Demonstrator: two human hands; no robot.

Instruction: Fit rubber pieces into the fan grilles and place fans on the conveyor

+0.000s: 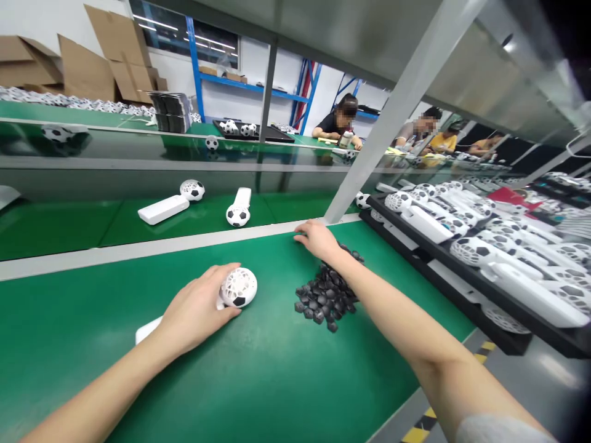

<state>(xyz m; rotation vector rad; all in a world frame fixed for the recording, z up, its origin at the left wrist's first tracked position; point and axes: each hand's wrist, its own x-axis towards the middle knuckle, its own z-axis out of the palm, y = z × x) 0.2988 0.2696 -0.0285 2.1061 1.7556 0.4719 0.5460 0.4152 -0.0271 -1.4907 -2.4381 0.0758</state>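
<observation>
The person's left hand [203, 307] grips a white ball [240, 287] with a football pattern, its fingers and thumb around the near side. The ball is above the green surface [277, 381], and the end of its white handle [146, 330] shows behind the wrist. The right hand [311, 239] reaches past a pile of small black pieces [321, 301], fingers bent, near the rail [217, 242]; whether it pinches anything cannot be told. Beyond the rail lie 2 similar handled balls [237, 215]. At right, black trays [462, 266] hold many more.
</observation>
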